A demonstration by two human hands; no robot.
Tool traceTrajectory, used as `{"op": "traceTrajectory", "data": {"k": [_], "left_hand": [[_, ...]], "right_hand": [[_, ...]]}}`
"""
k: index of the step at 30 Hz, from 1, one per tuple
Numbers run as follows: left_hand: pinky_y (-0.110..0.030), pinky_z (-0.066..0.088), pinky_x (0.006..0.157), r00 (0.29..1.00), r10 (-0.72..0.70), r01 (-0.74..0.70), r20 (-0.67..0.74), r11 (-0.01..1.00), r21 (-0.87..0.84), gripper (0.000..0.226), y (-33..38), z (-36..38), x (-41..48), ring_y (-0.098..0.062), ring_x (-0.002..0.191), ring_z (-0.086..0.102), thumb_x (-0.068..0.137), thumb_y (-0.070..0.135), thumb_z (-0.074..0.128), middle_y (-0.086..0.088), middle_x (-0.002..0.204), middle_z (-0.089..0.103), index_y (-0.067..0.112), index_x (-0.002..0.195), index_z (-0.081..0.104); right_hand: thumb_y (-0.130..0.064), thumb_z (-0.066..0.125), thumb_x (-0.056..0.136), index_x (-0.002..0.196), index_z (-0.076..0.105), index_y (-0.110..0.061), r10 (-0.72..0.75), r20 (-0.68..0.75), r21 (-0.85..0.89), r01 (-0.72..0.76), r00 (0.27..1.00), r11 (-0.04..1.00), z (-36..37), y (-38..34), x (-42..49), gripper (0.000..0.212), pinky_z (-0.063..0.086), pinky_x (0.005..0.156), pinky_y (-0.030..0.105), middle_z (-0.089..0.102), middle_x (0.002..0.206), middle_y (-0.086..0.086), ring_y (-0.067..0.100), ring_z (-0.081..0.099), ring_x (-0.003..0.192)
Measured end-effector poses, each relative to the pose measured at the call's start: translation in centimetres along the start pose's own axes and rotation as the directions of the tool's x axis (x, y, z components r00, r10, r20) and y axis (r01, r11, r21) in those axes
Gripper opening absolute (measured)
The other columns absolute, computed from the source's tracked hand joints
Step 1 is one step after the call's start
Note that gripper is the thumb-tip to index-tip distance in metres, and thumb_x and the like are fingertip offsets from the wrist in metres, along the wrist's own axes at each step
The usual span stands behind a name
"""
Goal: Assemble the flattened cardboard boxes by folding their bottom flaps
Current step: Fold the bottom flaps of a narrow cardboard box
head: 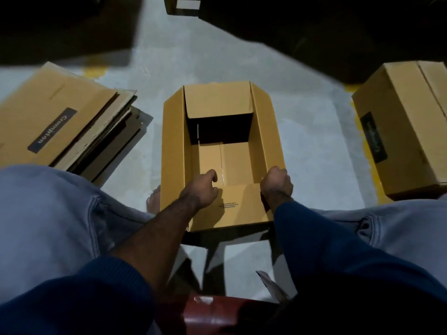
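My hands grip the open box (220, 151) at frame centre: left hand (202, 189) curled on its near flap, right hand (277, 183) clenching its wall, on pale concrete floor (309, 141) (dim room, yellow paint marks).

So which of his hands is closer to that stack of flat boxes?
Left. The left hand reaches into the open box, on the side facing the flat stack; the right hand grips the box's far side.

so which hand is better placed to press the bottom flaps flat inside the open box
Left, probably. The left hand already reaches inside the open box over the bottom flaps; the right hand grips the box's right wall, steadying it.
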State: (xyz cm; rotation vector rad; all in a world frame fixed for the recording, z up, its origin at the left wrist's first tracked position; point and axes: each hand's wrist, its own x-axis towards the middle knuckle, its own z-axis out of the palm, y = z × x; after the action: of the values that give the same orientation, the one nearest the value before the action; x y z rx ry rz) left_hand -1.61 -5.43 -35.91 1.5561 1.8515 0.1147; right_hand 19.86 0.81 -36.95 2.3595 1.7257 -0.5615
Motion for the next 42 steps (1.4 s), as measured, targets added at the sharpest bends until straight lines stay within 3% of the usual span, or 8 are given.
{"op": "traceTrajectory", "data": {"k": [9,14,21,29,33,36,39,42], "left_hand": [[-0.047,0.06,0.077,1.0,-0.001,0.0,-0.008,0.999,-0.043,0.028,0.4,0.4,2.4,-0.022,0.085,0.062,0.097,0.024,0.061,-0.002,0.096,0.062,0.019,0.124,0.052],[-0.047,0.059,0.077,0.998,0.01,-0.014,-0.059,0.998,-0.067,0.031,0.4,-1.2,5.2,-0.023,0.085,0.063,0.098,0.024,0.06,-0.004,0.096,0.064,0.018,0.127,0.052],[-0.043,0.061,0.076,0.982,-0.028,0.006,-0.187,0.993,-0.117,0.033,-1.6,-4.4,9.9,-0.016,0.085,0.063,0.097,0.027,0.062,0.001,0.099,0.063,0.021,0.128,0.052],[-0.041,0.06,0.072,0.947,-0.135,0.095,-0.29,0.984,-0.15,0.027,-4.0,-4.6,11.8,-0.02,0.086,0.062,0.097,0.026,0.062,-0.004,0.105,0.063,0.021,0.123,0.054],[-0.04,0.058,0.08,0.926,-0.121,0.082,-0.358,0.989,-0.124,0.03,-3.9,-4.3,12.4,-0.018,0.097,0.058,0.097,0.023,0.063,-0.003,0.121,0.054,0.02,0.126,0.053],[-0.033,0.052,0.084,0.889,-0.136,0.129,-0.438,0.991,-0.046,0.038,-4.0,-5.0,13.2,-0.021,0.112,0.051,0.094,0.019,0.066,-0.006,0.132,0.046,0.019,0.129,0.05],[-0.04,0.05,0.094,0.875,-0.146,0.212,-0.461,0.973,0.094,0.056,-4.3,-6.3,14.6,-0.028,0.123,0.041,0.086,0.01,0.072,-0.011,0.139,0.038,0.019,0.133,0.044],[-0.048,0.049,0.1,0.901,-0.196,0.222,-0.387,0.975,0.022,0.068,-4.5,-7.6,16.5,-0.033,0.131,0.038,0.085,0.01,0.072,-0.013,0.146,0.032,0.021,0.142,0.035]], "right_hand": [[-0.012,0.063,0.095,0.11,0.065,-0.007,0.092,0.051,0.129,-0.098,0.994,0.987,0.5,-0.8,1.4,0.016,0.054,0.079,0.037,0.067,0.11,0.013,0.031,0.066,0.1],[-0.034,0.053,0.102,0.127,0.05,-0.009,-0.013,-0.05,0.187,0.022,0.999,0.982,1.7,-1.0,3.8,0.035,0.053,0.091,0.046,0.053,0.125,0.015,0.034,0.056,0.116],[-0.032,0.052,0.104,0.124,0.053,-0.01,-0.201,-0.162,0.181,0.229,0.966,0.956,-2.3,-6.5,11.7,0.03,0.052,0.087,0.047,0.054,0.124,0.014,0.036,0.057,0.112],[-0.019,0.06,0.099,0.111,0.063,-0.003,-0.136,-0.111,0.132,0.15,0.984,0.98,-2.4,-8.3,14.9,0.02,0.053,0.076,0.04,0.062,0.11,0.016,0.037,0.063,0.102],[-0.022,0.07,0.093,0.101,0.065,-0.003,-0.069,-0.063,0.233,0.082,0.996,0.969,-2.7,-8.8,15.6,0.021,0.059,0.08,0.043,0.065,0.105,0.015,0.036,0.065,0.099],[-0.025,0.07,0.094,0.102,0.065,-0.005,-0.076,-0.062,0.196,0.087,0.995,0.977,-2.7,-8.6,15.9,0.022,0.06,0.081,0.046,0.066,0.106,0.016,0.036,0.066,0.098],[-0.033,0.061,0.097,0.112,0.063,-0.007,-0.118,-0.077,0.148,0.129,0.99,0.981,-3.1,-9.4,17.0,0.03,0.06,0.084,0.049,0.065,0.111,0.016,0.038,0.066,0.099],[-0.036,0.055,0.098,0.123,0.057,-0.008,-0.159,-0.093,0.146,0.172,0.983,0.974,-4.4,-11.3,18.8,0.038,0.056,0.088,0.049,0.058,0.121,0.016,0.039,0.062,0.108]]}}
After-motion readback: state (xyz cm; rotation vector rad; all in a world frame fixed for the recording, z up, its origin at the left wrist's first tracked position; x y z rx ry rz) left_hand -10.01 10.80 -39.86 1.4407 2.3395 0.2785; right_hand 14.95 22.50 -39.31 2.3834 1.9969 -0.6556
